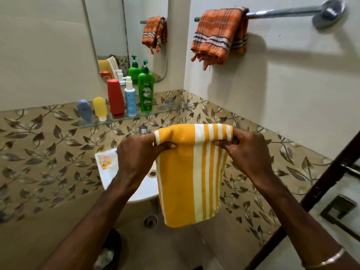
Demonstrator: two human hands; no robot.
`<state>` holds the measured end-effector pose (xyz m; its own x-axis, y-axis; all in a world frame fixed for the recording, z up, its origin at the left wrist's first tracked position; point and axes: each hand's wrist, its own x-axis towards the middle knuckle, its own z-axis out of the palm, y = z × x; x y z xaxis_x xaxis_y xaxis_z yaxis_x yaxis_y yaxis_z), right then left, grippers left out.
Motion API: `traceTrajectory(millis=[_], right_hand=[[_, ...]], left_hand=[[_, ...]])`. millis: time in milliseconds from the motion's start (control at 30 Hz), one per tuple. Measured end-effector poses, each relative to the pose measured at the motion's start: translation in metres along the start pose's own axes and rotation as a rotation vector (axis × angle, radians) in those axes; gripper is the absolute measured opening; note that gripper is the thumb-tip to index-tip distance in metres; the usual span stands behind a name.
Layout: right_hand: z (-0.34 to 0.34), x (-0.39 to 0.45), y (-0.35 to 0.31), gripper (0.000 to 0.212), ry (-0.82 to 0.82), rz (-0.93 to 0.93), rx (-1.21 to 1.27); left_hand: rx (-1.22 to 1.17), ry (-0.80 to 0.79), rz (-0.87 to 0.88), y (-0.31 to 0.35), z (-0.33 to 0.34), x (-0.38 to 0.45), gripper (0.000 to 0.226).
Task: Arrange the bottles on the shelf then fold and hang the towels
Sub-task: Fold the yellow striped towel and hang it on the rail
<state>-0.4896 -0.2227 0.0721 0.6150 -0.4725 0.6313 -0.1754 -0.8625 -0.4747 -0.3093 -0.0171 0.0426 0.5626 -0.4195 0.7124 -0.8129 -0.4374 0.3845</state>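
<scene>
Both hands pinch the folded top edge of a yellow-and-white striped cotton towel (pixel 191 172), left hand (pixel 137 151) at its left corner, right hand (pixel 247 151) at its right; it hangs over the white sink (pixel 144 189). Far right, an orange checked towel (pixel 219 36) drapes the steel wall rail (pixel 282 11). Far left, five plastic bottles stand along a glass shelf (pixel 171 110), the green pump bottle (pixel 146 90) rightmost.

The green pump bottle (pixel 146 91), at the shelf row's three-o'clock end, carries a white brand word across its label, too blurred to read with certainty. Print on the other bottles and on the small packet (pixel 106 159) is illegible.
</scene>
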Motion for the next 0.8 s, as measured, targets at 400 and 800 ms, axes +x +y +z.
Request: traceTrajectory(millis=[400,800], right_hand=[[-0.033,0.084,0.005,0.024,0.534,0.005,0.311],[-0.096,0.219,0.009,0.073,0.537,-0.268,0.207]], left_hand=[[-0.714,0.247,0.1,0.076,0.055,0.138,0.023],[-1.257,-0.003,0.33,0.16,0.084,0.302,0.043]])
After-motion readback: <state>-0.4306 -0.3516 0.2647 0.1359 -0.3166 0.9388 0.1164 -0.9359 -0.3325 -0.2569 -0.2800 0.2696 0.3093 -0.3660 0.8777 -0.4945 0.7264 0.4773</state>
